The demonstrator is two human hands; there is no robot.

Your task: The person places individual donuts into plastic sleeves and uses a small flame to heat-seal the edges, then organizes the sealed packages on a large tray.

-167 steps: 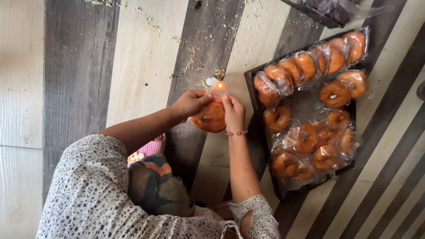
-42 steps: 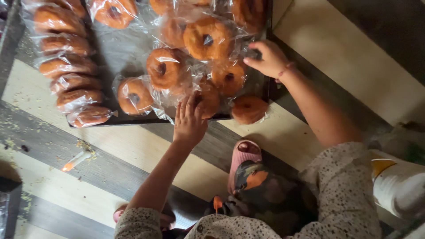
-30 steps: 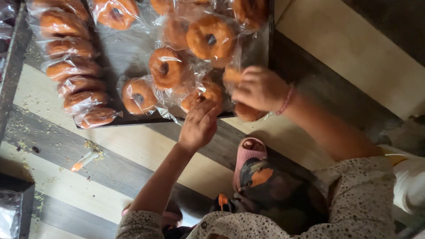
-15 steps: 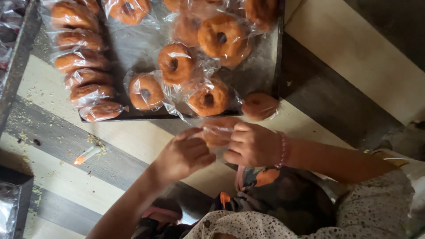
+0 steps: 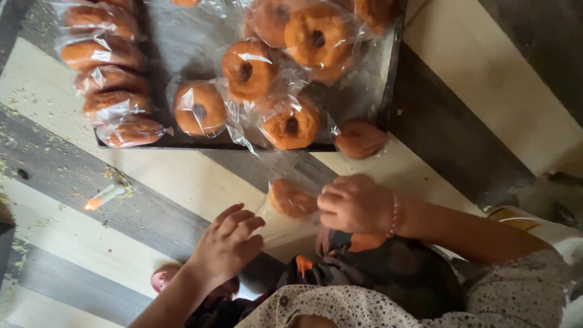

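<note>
While both hands meet at lower centre of frame: round orange-brown doughnut (image 5: pixel 292 197) sits in mouth of clear plastic bag (image 5: pixel 280 226), just left of right hand (image 5: pixel 357 203), fingers curled on it. Left hand (image 5: pixel 229 242) lower left, fingers half-spread, touching bag's far end. Bag's long axis runs between hands.

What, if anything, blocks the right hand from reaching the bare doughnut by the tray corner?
Probably nothing: bare floor lies between the right hand and the bare doughnut. But it grips a clear bag, so it is not free.
</note>
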